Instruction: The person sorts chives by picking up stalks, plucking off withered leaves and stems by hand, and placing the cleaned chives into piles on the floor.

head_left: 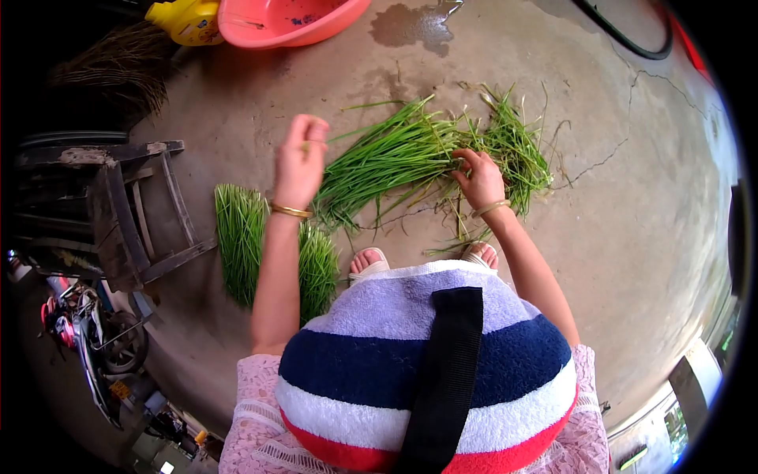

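A loose pile of long green chives (pixel 395 154) lies on the concrete floor in front of my feet. At its right end is a messier heap of chives and trimmings (pixel 513 146). My right hand (pixel 480 183) is closed in a pinch at the chives, between pile and heap. Left of the pile, my left hand (pixel 300 162) is raised and slightly blurred, its fingers curled together. A small yellowish-green bit shows at those fingers, too small to name. Beneath my left forearm lie neat bundles of chives, one on its left (pixel 241 237) and one on its right (pixel 317 268).
A pink basin (pixel 292 35) and a yellow jug (pixel 185 22) stand at the far side. On the left are a wooden stool (pixel 142 213), a twig broom (pixel 118 75) and a motorcycle (pixel 99 340). A wet patch (pixel 414 28) and a black hose (pixel 632 43) are farther off.
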Available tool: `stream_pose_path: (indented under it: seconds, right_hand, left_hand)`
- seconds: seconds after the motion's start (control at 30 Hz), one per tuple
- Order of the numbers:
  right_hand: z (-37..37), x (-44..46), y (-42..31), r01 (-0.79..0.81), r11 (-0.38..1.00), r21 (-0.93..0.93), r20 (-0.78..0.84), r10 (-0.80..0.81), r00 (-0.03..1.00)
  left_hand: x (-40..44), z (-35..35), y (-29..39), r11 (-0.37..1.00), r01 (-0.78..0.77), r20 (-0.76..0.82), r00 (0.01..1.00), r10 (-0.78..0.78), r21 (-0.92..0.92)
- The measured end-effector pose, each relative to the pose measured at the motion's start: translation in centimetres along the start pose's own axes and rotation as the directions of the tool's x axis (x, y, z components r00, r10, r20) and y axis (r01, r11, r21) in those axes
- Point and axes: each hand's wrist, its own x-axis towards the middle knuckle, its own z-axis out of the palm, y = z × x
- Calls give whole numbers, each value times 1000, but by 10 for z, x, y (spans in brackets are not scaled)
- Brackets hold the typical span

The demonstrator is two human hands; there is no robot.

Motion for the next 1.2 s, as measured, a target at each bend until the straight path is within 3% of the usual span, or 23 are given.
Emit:
stream_pose_path:
  seconds: [0.03, 0.1, 0.17, 0.2, 0.23, 0.27, 0.3, 0.4, 0.43, 0.5, 0.57, 0.63, 0.73, 0.83, 0.87, 0.9, 0.97, 1.03, 1.1, 1.13, 1.2]
  right_hand:
    - [3, 2, 2, 1, 1000, 1, 0, -1, 1000]
    - [6, 4, 2, 26, 999, -26, -50, -27, 998]
    - [2, 4, -1, 15, 1000, 13, -59, -14, 998]
    - [-1, 4, -2, 63, 997, 53, -89, -58, 994]
    - [-4, 4, -3, 112, 989, 92, -121, -101, 988]
    - [-8, 5, -5, 111, 990, 92, -122, -100, 987]
    - [-12, 5, -7, 49, 974, 219, -75, -33, 997]
    - [-19, 7, -9, -169, 793, 586, 124, 119, 985]
    - [-20, 7, -11, -169, 792, 587, 124, 118, 985]
    - [-25, 9, -18, -272, 532, 802, 231, 144, 962]
    - [-30, 9, -28, -285, 502, 816, 248, 140, 959]
    - [-32, 9, -34, -299, 483, 823, 290, 95, 952]
    - [-29, 9, -39, -252, 522, 815, 272, 39, 962]
    - [-29, 9, -42, -251, 547, 798, 301, -1, 954]
    - [-23, 7, -47, -130, 607, 784, 173, -12, 985]
    - [-23, 8, -47, -71, 648, 759, 156, -74, 985]
    - [-15, 9, -36, 140, 853, 503, 93, -214, 972]
    - [-15, 11, -41, 143, 878, 457, 112, -216, 970]
    - [-17, 11, -51, -5, 949, 316, 153, -46, 987]
    - [-13, 10, -51, 71, 930, 361, 36, -90, 995]
    - [-9, 9, -49, 20, 892, 452, 37, -41, 998]
  left_hand:
    - [-1, 14, -4, 992, -94, -31, 995, 97, 89]
    - [-8, 31, -4, 995, -31, 77, 997, 24, 95]
    - [-12, 40, -6, 992, -100, 161, 983, 87, 73]
    - [-14, 42, -2, 999, 32, 225, 974, -33, 10]
    - [-13, 45, -8, 999, 32, 226, 974, -33, 10]
    - [-11, 50, -20, 987, -161, 198, 968, 153, 28]
    - [-9, 52, -20, 936, -347, 173, 927, 334, 50]
    - [-14, 54, -11, 972, -228, 232, 950, 208, 62]
    - [-16, 54, -3, 985, -151, 262, 957, 125, 80]
    - [-17, 58, 6, 981, -162, 257, 958, 130, 108]
    - [-19, 66, 10, 971, -239, 208, 950, 233, 4]
    - [-21, 72, 17, 961, -278, 230, 936, 267, 16]
    - [-21, 82, 22, 938, -345, 244, 911, 333, 7]
    - [-18, 91, 13, 961, -272, 269, 931, 247, 59]
    - [-15, 94, 6, 956, -292, 247, 930, 274, 39]
    - [-14, 94, 6, 950, -312, 226, 927, 300, 18]
    - [-15, 93, 4, 949, -310, 233, 929, 287, 65]
    - [-16, 88, 7, 944, -308, 237, 932, 274, 116]
    - [-16, 84, 9, 925, -282, 279, 937, 209, 255]
    - [-16, 82, 8, 925, -281, 279, 938, 208, 256]
    - [-15, 79, 5, 897, -260, 279, 946, 164, 356]
